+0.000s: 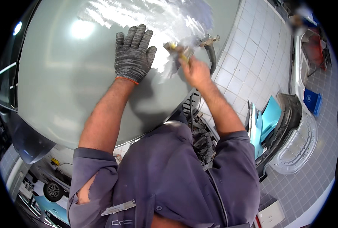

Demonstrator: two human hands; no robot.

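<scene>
A large grey-green car panel (62,87), probably a hood, lies below me, with a shiny bare-metal patch (153,19) ground into its far part. My left hand (133,55), in a grey knitted glove with an orange cuff, rests flat on the panel at the patch's near edge, fingers stretched out. Bare, my right hand (198,72) is closed around a small hammer (179,50) over the patch's right side. Motion smears the hammer, and whether its head touches the metal cannot be told. A brass clamp (209,40) with a thick dark cable (212,59) grips the panel's right edge.
White tiles (241,53) run along the right of the panel. Farther right lie turquoise body parts (269,117), a black bumper piece (286,117) and a silver panel (300,148). A blue box (312,102) stands beyond. At lower left is a car wheel (53,191).
</scene>
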